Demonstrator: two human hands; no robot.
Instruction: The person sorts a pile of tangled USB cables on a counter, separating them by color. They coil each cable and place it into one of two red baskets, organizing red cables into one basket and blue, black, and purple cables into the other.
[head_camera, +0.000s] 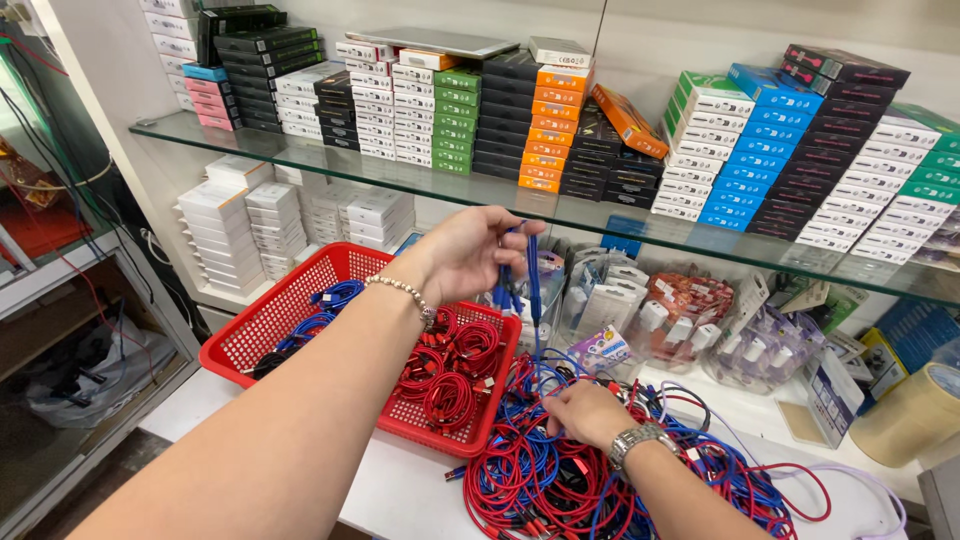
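Note:
My left hand (470, 250) is raised above the counter and pinches a blue cable (533, 275) that hangs down toward a tangled pile of red and blue cables (560, 480). My right hand (588, 412), with a metal watch on the wrist, rests palm down on that pile, fingers among the cords. A red plastic basket (265, 325) sits to the left, under my left forearm, holding coiled red cables (455, 365) and some coiled blue cables (325, 305).
A glass shelf (400, 175) above carries stacks of small coloured boxes. Behind the pile lie clear bags of white plug adapters (690, 320). White boxes (225, 225) stand at back left, a tape roll (915, 415) at right. The white counter's edge (390, 500) runs below.

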